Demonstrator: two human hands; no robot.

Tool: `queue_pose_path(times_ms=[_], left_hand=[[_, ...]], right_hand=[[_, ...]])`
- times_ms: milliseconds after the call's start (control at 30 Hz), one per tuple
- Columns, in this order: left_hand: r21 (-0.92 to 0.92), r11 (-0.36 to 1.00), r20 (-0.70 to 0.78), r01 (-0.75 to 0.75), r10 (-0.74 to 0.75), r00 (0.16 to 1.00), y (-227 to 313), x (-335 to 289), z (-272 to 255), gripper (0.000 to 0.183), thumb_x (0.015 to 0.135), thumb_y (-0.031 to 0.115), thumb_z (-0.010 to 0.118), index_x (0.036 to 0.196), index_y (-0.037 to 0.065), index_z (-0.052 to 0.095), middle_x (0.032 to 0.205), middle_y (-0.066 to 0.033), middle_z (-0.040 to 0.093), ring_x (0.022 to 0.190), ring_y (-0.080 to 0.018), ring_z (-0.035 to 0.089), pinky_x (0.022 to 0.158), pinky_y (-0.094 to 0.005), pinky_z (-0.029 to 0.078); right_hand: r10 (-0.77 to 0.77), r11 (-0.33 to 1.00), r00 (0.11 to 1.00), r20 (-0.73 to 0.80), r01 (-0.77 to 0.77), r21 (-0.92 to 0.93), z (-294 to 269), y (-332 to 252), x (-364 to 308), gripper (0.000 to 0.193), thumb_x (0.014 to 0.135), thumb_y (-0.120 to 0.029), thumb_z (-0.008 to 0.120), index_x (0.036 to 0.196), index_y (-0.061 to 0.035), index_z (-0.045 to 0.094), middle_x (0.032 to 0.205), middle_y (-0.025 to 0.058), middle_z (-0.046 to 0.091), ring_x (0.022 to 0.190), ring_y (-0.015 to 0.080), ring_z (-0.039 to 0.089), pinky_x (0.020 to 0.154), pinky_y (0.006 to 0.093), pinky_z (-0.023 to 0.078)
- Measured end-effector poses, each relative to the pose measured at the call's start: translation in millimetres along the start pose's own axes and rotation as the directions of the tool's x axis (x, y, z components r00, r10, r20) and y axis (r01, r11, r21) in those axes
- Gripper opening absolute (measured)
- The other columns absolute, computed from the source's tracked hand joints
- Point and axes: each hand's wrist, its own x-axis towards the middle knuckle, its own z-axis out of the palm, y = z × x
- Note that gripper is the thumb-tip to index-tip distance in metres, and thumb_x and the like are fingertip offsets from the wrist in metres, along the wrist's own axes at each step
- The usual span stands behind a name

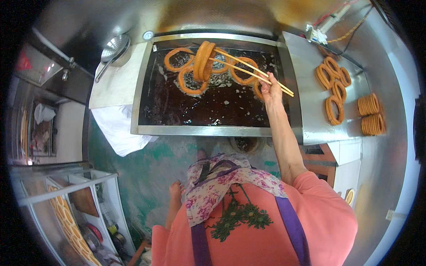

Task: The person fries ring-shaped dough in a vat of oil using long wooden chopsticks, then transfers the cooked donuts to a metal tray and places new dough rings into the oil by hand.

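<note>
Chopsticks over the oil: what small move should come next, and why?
Probably swing the lifted rings toward the metal counter: the chopsticks in the right hand hold them above the oil, and other browned rings already sit on that counter.

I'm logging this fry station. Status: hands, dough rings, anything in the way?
Right hand gripping chopsticks; left hand low at the side. Dough rings held at the tips, over oil. Floating rings close around.

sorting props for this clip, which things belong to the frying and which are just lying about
In the job:
right hand
chopsticks
rings
oil
fryer
stacked rings, probably

Seemingly just lying about:
strainer
white cloth
</note>
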Motion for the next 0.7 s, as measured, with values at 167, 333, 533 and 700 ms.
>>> queue_pose_path(times_ms=[167, 333, 533, 700], left_hand=[[0.14, 0.987, 0.082, -0.086, 0.075, 0.994, 33.7, 16.6, 14.1, 0.029, 0.079, 0.021, 0.063, 0.103, 0.006, 0.06, 0.09, -0.0111, 0.064, 0.078, -0.0286, 0.062, 0.063, -0.0393, 0.05], [0.552, 0.736, 0.309, -0.392, 0.257, 0.916, 43.6, 75.5, 17.7, 0.027, 0.077, 0.02, 0.064, 0.101, 0.007, 0.061, 0.086, -0.011, 0.065, 0.079, -0.0293, 0.062, 0.065, -0.0396, 0.05], [0.65, -0.298, 0.751, -0.699, 0.389, 0.533, 31.7, 171.0, 21.2, 0.026, 0.077, 0.021, 0.064, 0.1, 0.007, 0.062, 0.086, -0.0115, 0.066, 0.08, -0.0298, 0.063, 0.066, -0.0404, 0.05], [0.744, -0.003, 0.626, -0.668, 0.35, 0.697, 56.0, 150.3, 54.0, 0.027, 0.078, 0.021, 0.063, 0.101, 0.006, 0.061, 0.087, -0.0118, 0.065, 0.08, -0.0293, 0.063, 0.065, -0.0396, 0.05]], right_hand=[[-0.077, 0.997, 0.996, -0.045, 0.078, 0.013, -12.1, -30.9, -14.0, 0.025, 0.09, -0.02, 0.057, 0.106, -0.0006, 0.053, 0.1, 0.0242, 0.063, 0.079, 0.0262, 0.067, 0.047, 0.0194, 0.05], [-0.156, 0.982, 0.978, -0.136, 0.169, 0.09, -39.0, -105.2, -43.0, 0.029, 0.089, -0.02, 0.059, 0.107, 0.0007, 0.052, 0.1, 0.0252, 0.062, 0.073, 0.026, 0.065, 0.041, 0.0175, 0.045], [-0.321, 0.945, 0.935, -0.154, 0.327, 0.018, -95.3, -228.8, -94.0, 0.023, 0.088, -0.018, 0.059, 0.102, 0.0001, 0.054, 0.096, 0.0246, 0.064, 0.067, 0.0218, 0.065, 0.041, 0.017, 0.045], [-0.594, 0.804, 0.719, -0.361, 0.542, -0.244, -120.2, -332.0, -162.6, 0.018, 0.089, -0.01, 0.054, 0.098, 0.0045, 0.057, 0.092, 0.023, 0.063, 0.077, 0.0206, 0.067, 0.047, 0.0158, 0.051]])
